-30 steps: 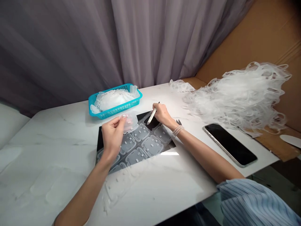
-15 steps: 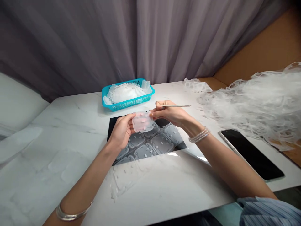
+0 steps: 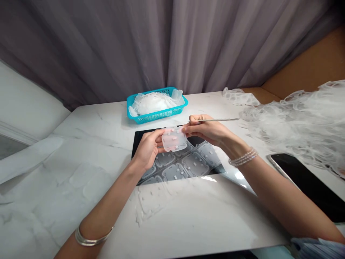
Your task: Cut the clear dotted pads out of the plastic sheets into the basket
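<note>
A small translucent, rounded-square silicone pad (image 3: pixel 174 139) with little raised nubs is held up over a black mat. My left hand (image 3: pixel 148 149) grips its left edge between thumb and fingers. At the pad's upper right corner, my right hand (image 3: pixel 207 129) pinches the edge with thumb and fingertips. Lying across that same hand is a slim metal tool (image 3: pixel 223 119), its shaft pointing right; the kind cannot be made out. Beneath, a clear moulded sheet (image 3: pixel 195 163) of similar pad shapes lies on the black mat (image 3: pixel 138 138) and overhangs its front edge.
A turquoise basket (image 3: pixel 159 118) heaped with translucent pieces stands behind my hands. On the right a big tangle of clear trimmings (image 3: pixel 299 118) spreads beside a brown box (image 3: pixel 304 68). A phone (image 3: pixel 309 183) lies near my right forearm. A grey curtain (image 3: pixel 140 46) hangs behind the white table (image 3: pixel 102 144).
The whole view has shifted, so objects appear farther right. Both hands keep hold of the pad, and more of the slim tool's shaft shows past my right hand.
</note>
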### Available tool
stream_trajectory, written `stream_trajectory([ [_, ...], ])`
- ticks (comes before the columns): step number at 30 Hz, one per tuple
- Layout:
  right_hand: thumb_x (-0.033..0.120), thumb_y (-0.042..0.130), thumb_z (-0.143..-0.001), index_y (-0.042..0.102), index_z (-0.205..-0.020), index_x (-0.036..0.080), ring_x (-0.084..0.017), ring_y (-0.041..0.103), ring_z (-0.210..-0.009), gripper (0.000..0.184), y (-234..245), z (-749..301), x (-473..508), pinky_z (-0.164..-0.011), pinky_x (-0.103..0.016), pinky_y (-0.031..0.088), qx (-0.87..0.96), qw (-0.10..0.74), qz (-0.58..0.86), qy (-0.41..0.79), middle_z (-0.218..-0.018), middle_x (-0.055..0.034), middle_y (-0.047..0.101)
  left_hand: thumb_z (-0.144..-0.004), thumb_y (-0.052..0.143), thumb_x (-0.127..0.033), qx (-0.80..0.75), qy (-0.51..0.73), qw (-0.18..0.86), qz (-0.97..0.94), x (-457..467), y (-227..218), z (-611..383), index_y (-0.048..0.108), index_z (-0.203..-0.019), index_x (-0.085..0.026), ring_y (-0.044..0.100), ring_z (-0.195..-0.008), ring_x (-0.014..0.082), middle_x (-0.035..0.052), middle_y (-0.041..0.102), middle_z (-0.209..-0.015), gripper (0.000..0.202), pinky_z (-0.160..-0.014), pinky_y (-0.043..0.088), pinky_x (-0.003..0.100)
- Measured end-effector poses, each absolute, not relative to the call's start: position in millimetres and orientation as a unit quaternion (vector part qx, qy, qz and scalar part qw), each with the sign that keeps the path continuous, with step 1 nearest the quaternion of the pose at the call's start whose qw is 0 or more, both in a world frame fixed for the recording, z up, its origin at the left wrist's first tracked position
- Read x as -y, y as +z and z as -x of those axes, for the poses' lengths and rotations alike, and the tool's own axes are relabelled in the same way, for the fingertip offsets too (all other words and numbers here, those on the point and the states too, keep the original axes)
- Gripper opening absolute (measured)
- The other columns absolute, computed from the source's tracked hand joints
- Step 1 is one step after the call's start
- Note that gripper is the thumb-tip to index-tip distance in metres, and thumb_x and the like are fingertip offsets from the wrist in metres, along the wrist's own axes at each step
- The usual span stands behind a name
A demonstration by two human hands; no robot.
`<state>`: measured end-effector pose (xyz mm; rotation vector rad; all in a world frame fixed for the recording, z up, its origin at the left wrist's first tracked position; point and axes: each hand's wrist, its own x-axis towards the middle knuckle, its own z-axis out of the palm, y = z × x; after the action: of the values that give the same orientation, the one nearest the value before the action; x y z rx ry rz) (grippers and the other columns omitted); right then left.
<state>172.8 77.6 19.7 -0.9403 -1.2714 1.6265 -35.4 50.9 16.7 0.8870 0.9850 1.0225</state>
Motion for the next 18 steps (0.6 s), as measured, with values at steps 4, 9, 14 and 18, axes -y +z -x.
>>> stream_trajectory([
  [4,0.022,0.086,-0.067,0.040,-0.061,0.021,-0.016,0.063,-0.078,0.047,18,-175,-78,-0.075,-0.031,0.053,0.501,0.424,0.364,0.661,-0.068,0.0011,0.059,-0.083,0.061,-0.030,-0.438,0.451,0.670,-0.395,-50,16,35,0.072,-0.099,-0.008,0.074,-0.086,0.0280,0.0172,0.076,-0.096,0.029,-0.068,0.061,0.036],
  [9,0.023,0.084,-0.068,0.037,-0.062,0.021,-0.017,0.064,-0.079,0.048,19,-176,-80,-0.073,-0.030,0.052,0.517,0.440,0.371,0.633,-0.069,0.0007,0.060,-0.087,0.060,-0.031,-0.452,0.461,0.670,-0.367,-52,12,38,0.066,-0.118,-0.013,0.066,-0.114,0.0300,0.0179,0.069,-0.124,0.037,-0.090,0.057,0.041],
  [14,0.029,0.077,-0.076,0.031,-0.061,0.022,-0.013,0.058,-0.068,0.049,27,-159,-67,-0.064,-0.026,0.044,0.612,0.472,0.417,0.479,-0.064,0.0026,0.056,-0.094,0.052,-0.038,-0.460,0.467,0.709,-0.260,-53,15,41,0.050,-0.139,-0.008,0.062,-0.122,0.0338,0.0231,0.055,-0.142,0.054,-0.099,0.052,0.048],
  [18,0.035,0.071,-0.083,0.035,-0.062,0.022,-0.016,0.062,-0.070,0.044,40,-141,-49,-0.063,-0.027,0.045,0.684,0.391,0.420,0.450,-0.068,-0.0003,0.061,-0.099,0.039,-0.042,-0.386,0.407,0.797,-0.224,-53,17,41,0.058,-0.129,0.000,0.069,-0.106,0.0339,0.0249,0.067,-0.123,0.055,-0.094,0.055,0.049],
])
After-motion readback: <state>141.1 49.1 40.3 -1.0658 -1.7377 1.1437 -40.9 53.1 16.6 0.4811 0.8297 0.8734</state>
